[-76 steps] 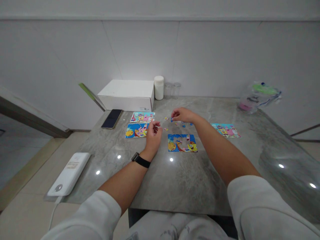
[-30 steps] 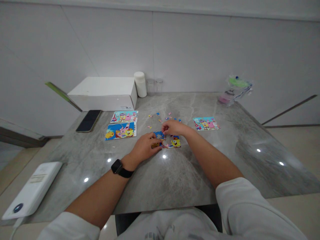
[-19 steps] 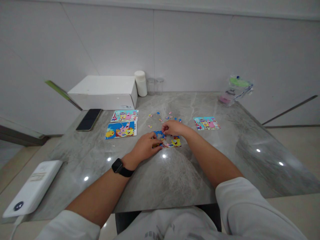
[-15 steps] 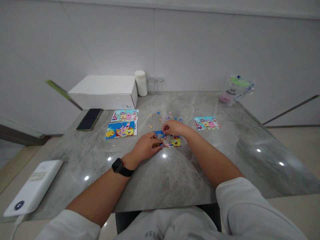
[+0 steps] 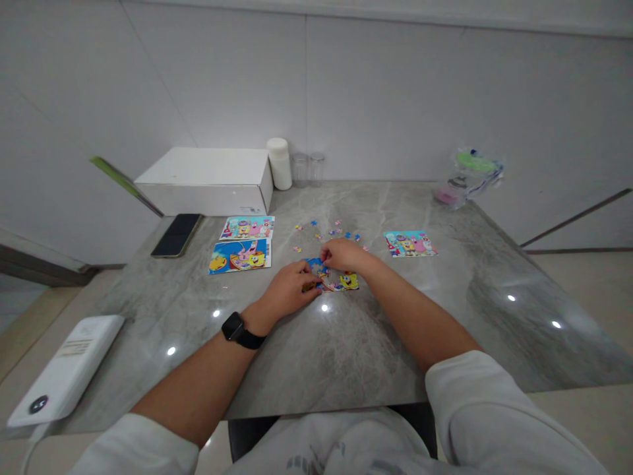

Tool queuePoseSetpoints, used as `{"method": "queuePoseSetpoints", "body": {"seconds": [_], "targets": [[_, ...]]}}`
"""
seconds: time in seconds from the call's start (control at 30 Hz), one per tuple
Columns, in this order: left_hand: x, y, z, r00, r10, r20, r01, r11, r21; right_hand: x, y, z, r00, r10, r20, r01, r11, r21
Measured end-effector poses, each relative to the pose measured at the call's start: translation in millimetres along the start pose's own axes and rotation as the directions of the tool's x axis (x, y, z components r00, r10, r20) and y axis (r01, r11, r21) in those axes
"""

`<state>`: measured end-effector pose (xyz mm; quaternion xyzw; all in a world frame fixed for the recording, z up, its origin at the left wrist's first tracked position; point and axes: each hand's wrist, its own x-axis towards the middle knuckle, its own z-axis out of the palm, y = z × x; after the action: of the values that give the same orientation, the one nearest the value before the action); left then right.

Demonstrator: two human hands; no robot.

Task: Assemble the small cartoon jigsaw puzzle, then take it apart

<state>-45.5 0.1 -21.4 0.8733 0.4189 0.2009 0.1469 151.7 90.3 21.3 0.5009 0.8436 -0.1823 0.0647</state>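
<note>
A partly filled jigsaw puzzle (image 5: 348,282) lies flat on the grey table in front of me, with bare gaps in its middle. Its left end is held by my left hand (image 5: 287,290), fingers at the upper edge and thumb near the lower one; these cover part of the picture. My right hand (image 5: 343,254) is over the puzzle's upper edge, thumb and fingertips pinched on a small jigsaw piece that the fingers mostly hide. Just beyond, several loose jigsaw pieces (image 5: 332,231) are scattered on the tabletop.
Two picture cards (image 5: 240,256) lie to the left, and another card (image 5: 410,244) to the right. Farther out are a phone (image 5: 177,235), a white box (image 5: 202,191), a white bottle (image 5: 279,165), clear jars (image 5: 316,170), a plastic bag (image 5: 467,179) and a white power bank (image 5: 66,369).
Both hands stay almost in place at the puzzle. The right hand and forearm have shifted very slightly, showing a loose piece beside the wrist.
</note>
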Motion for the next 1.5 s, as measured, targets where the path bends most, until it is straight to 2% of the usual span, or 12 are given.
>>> {"method": "queuePoseSetpoints", "body": {"seconds": [0.27,0.63,1.1,1.3,1.5], "targets": [[-1,1,-0.1,1.0,-0.013,0.008,0.013,1.0,-0.022,-1,7,-9,0.994,0.052,-0.091,-0.051,0.999,0.013],[1,3,-1.7,1.0,-0.014,0.001,0.014,1.0,-0.025,2,5,3,0.997,0.043,-0.07,-0.046,0.998,-0.043],[-1,7,-2.5,1.0,0.005,-0.016,-0.006,1.0,-0.018,4,6,2,0.998,0.048,-0.044,-0.048,0.999,-0.017],[-1,5,0.7,0.998,-0.025,-0.053,0.028,0.998,0.056,4,4,1,0.998,0.051,-0.039,-0.052,0.999,-0.016],[-1,2,4.6,0.998,-0.033,-0.044,0.037,0.996,0.081,5,2,1,0.997,0.066,-0.036,-0.067,0.998,-0.012]]}}
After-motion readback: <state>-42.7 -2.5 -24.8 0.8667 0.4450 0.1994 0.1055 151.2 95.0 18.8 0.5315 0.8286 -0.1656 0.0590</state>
